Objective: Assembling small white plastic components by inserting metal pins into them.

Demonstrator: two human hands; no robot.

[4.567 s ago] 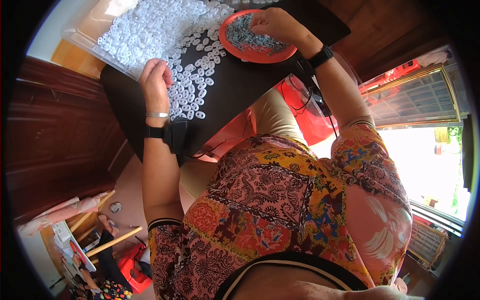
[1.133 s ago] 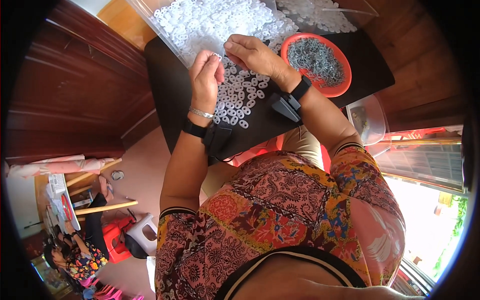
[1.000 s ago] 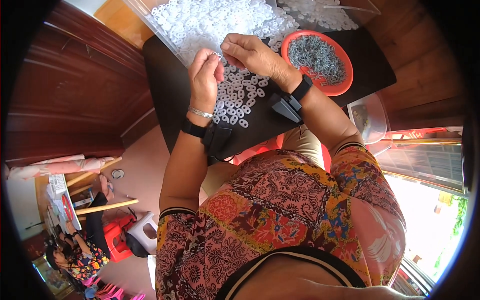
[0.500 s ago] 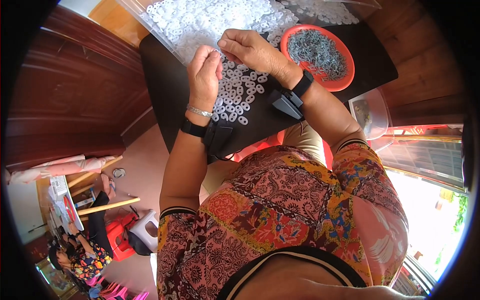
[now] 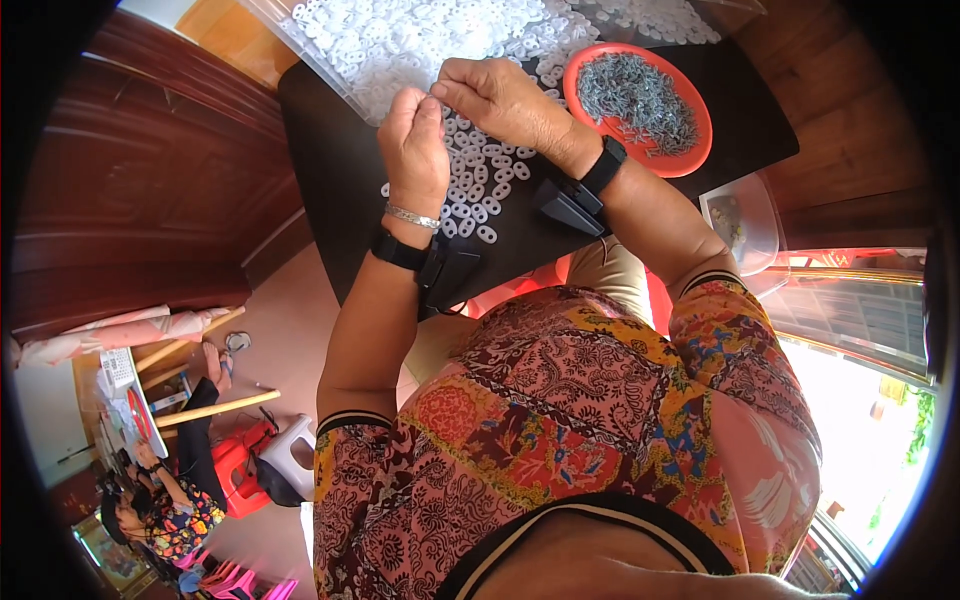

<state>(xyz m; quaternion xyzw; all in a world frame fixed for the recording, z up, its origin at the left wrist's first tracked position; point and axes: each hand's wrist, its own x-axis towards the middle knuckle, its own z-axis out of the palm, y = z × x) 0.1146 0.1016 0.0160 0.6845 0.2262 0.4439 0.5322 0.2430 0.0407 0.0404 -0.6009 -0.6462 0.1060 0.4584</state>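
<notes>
My left hand [image 5: 416,148] is closed, thumb pressed to its curled fingers, above the dark table. Against it comes my right hand [image 5: 503,100], also closed, with thumb and fingertips pinched at the left hand's fingertips. Whatever they pinch is too small and too covered to make out. Below and between them lie loose white oval plastic pieces with two holes [image 5: 478,190], scattered on the tabletop. An orange-red plastic bowl [image 5: 708,125] full of small grey metal screws or pins [image 5: 640,100] stands right of my right wrist.
A clear plastic bin [image 5: 290,52] heaped with white two-hole pieces [image 5: 420,40] stands at the table's far side. The dark table [image 5: 330,180] ends near my lap. Another clear container [image 5: 757,225] sits beyond its right edge. At far left, another person [image 5: 170,510] sits by a small table.
My left hand has shifted slightly right and turned inward, closing up against the right hand's fingertips. The right hand has barely moved.
</notes>
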